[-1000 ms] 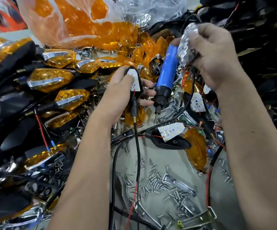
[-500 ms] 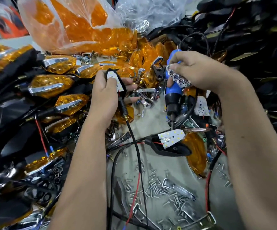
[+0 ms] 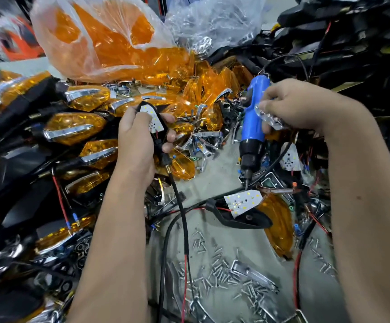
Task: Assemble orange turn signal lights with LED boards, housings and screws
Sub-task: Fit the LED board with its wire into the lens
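**Two things in one hand, and a crowded counter below**

The largest risk, in my judgement, sits right of centre. The right hand (image 3: 299,108) is curled round the blue electric screwdriver (image 3: 254,117) while its fingertips also pinch a small chrome reflector piece (image 3: 268,116) against the tool. Holding both at once could let the reflector slip into the clutter, or let the driver swing and miss its mark.

Next, the tool's bit hangs just above a second housing (image 3: 243,219) lying on the counter (image 3: 219,166) at centre right, its LED board (image 3: 243,201) loose on top. A dip could nudge that board askew.

At centre left, the left hand (image 3: 138,136) grips a black housing (image 3: 159,134) with a white LED board (image 3: 153,120) seated in it, thumb on the board. Its dangling cable (image 3: 180,206) runs down toward the loose screws (image 3: 222,273) at bottom centre and could snag.

Smallest: screws may scatter if the cable drags through them.
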